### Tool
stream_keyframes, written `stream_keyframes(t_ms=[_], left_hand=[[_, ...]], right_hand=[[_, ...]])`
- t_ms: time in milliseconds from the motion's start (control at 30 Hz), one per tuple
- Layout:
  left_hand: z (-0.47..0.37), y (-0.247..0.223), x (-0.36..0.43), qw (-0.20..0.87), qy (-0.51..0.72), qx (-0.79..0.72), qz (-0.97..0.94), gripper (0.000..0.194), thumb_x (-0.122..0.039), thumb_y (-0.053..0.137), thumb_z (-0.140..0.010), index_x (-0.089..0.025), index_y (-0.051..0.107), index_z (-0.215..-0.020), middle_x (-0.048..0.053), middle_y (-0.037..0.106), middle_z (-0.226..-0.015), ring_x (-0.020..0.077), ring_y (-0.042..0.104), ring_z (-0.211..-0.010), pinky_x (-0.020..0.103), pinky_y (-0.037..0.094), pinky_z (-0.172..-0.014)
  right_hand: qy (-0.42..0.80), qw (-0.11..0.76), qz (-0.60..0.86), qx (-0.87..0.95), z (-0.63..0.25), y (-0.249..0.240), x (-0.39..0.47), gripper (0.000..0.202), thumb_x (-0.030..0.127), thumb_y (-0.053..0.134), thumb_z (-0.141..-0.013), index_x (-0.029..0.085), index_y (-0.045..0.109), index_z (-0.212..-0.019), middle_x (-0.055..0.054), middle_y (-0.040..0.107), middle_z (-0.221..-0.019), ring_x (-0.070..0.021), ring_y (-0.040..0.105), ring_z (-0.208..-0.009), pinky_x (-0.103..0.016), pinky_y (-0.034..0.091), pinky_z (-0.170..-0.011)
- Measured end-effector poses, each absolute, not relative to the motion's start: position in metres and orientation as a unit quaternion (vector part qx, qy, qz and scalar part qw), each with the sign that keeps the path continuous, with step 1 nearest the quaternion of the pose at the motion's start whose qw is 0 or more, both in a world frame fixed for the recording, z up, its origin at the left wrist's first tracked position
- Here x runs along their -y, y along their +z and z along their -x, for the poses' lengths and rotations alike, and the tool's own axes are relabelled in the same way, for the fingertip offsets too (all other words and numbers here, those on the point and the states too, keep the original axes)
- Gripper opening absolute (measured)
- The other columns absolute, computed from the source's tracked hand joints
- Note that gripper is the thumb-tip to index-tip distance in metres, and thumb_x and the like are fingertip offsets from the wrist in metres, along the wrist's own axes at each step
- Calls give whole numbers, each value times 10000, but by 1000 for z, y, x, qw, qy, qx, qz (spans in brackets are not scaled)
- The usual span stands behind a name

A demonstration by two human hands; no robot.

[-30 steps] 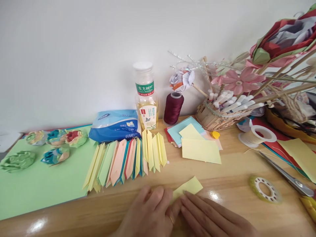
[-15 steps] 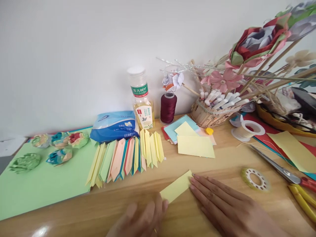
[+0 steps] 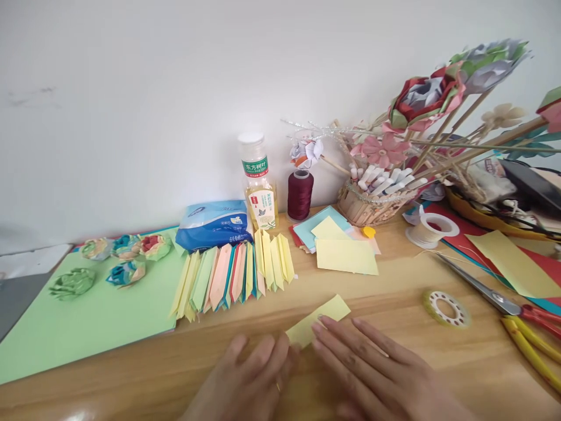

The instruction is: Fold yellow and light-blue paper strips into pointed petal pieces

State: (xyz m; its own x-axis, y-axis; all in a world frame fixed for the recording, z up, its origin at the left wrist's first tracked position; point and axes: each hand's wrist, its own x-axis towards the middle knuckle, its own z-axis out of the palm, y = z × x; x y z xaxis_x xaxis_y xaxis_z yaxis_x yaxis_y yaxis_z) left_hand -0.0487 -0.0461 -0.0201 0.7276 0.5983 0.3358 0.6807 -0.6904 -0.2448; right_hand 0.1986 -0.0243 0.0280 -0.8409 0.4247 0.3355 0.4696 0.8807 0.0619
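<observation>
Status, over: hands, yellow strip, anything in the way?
Left hand at yellow strip, left end. Right hand fingers extended, tips on strip. Tape, scissors off right, apart from hands.

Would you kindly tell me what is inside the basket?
White pens lean together inside the basket, upper ends showing. Its wall hides their lower ends and the bottom. Whether the pink flower behind the pens also stands in it, I cannot tell.
</observation>
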Motion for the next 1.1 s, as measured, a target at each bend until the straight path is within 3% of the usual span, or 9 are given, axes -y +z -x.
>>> stream_keyframes(t_ms=[167,333,500,667,767,900,1000,1100], left_hand=[[49,-18,46,174,-119,355,911,252,-307,481,-911,-269,627,-1113,19,617,-1047,171,446,-929,315,316,-784],[51,-9,45,169,-117,353,913,295,-245,380,-954,-262,624,-1119,-4,625,-1016,157,443,-903,321,301,-769],[57,-8,43,181,-69,322,927,308,-291,421,-941,-256,570,-1208,41,586,-1117,173,437,-926,298,306,-776],[64,-7,42,192,-53,316,927,343,-326,435,-931,-274,523,-1258,52,567,-1177,189,433,-974,302,308,-808],[63,-2,40,192,-58,320,926,330,-281,405,-943,-251,532,-1245,36,566,-1203,175,441,-979,303,316,-815],[52,8,33,175,-168,331,912,320,-145,350,-939,-159,590,-1150,53,621,-1102,160,486,-892,302,344,-734],[37,12,28,154,-239,282,916,323,-96,332,-920,-99,614,-1077,61,648,-869,150,511,-732,292,372,-641],[19,12,27,146,-274,251,917,310,-80,345,-901,-80,609,-1063,33,606,-709,137,479,-568,279,352,-506]], right_hand=[[6,97,187,978,-190,34,17,422,338,448,-934,142,491,-1305,-44,517,-1313,-145,451,-1239,-250,370,-1048],[18,53,199,978,-214,25,8,484,294,451,-928,154,373,-1384,-28,479,-1357,-183,398,-1282,-357,349,-1075],[-64,65,271,958,-252,14,1,520,254,485,-896,166,361,-1394,-56,480,-1366,-226,393,-1287,-440,340,-1065],[14,128,334,934,-241,17,0,470,240,527,-876,157,440,-1331,-96,589,-1252,-214,523,-1169,-367,470,-946],[97,146,387,905,-222,20,-1,404,264,585,-832,177,517,-1221,-107,612,-1159,-217,575,-1051,-349,517,-844],[150,165,404,887,-209,18,2,99,158,493,-865,205,580,-875,-55,621,-939,-167,602,-852,-294,508,-716],[130,181,448,866,-208,10,5,153,154,450,-876,196,509,-742,-42,591,-851,-136,581,-678,-257,467,-580],[109,183,485,848,-203,4,7,154,174,444,-873,193,484,-726,-45,567,-842,-128,556,-600,-255,439,-522]])
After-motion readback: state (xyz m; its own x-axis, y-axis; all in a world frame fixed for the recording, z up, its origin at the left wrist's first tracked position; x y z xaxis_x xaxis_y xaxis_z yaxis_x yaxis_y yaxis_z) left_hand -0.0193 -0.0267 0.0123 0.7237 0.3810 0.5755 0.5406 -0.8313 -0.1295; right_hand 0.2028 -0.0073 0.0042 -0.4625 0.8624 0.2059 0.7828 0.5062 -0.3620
